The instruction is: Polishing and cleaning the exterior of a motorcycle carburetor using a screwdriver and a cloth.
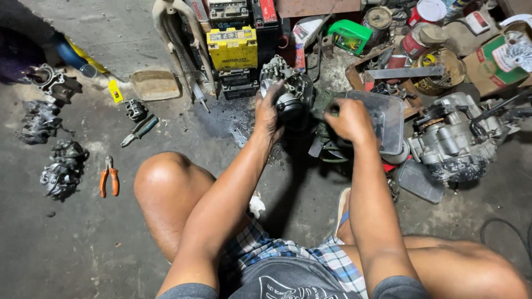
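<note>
Your left hand point(269, 113) grips the carburetor point(288, 91); your right hand point(348, 119) is fisted, its contents hidden. The greasy carburetor could slip onto the wet floor point(221, 119).

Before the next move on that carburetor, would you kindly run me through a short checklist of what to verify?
1. Left hand has firm hold of the carburetor: ok, fingers wrap its side, lifted off the floor.
2. Right hand grip on a tool: cannot tell, the fist is closed but what it holds is hidden.
3. Clear plastic tub close by for parts: ok, just beyond the right hand.
4. Orange-handled pliers within reach: not ok, lying far to the left on the floor.
5. Floor under the work dry: not ok, a dark wet patch lies beneath the carburetor.
</note>
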